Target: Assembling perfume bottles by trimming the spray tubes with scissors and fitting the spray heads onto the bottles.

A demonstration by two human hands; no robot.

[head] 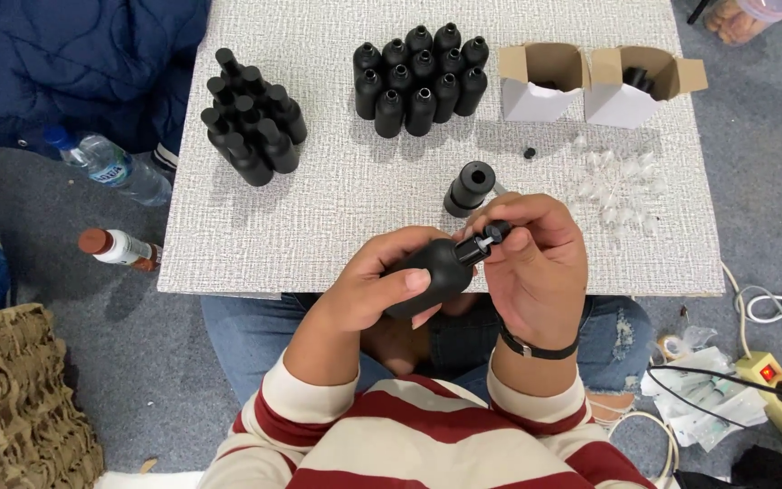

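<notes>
Matte black bottle [432, 276], rounded body with a narrow neck, is held above the near edge of the table [319, 226], over the person's lap. Long axis runs diagonally: base toward lower left, neck toward upper right, tilted slightly upward away from the body.

Left hand [373, 285]: fingers and thumb wrapped closed around the bottle's body, thumb lying across the top surface.

Right hand [536, 263]: fingertips pinched closed on a small black ribbed cap [491, 237] at the neck end. Whether the cap is fully seated cannot be told. A dark strap sits on this wrist.

Table surface: pale grey, woven-textured, rectangular. A single black cylindrical piece [470, 186] with a hollow top stands just beyond the hands. Two clusters of black bottles stand upright farther back, a capped group at left [253, 118] and an open-necked group at centre [420, 77]. Two open white cardboard boxes [590, 86], brown inside, stand at the right rear. Small clear plastic pieces [617, 177] are scattered near them, glossy and hard to resolve.
</notes>
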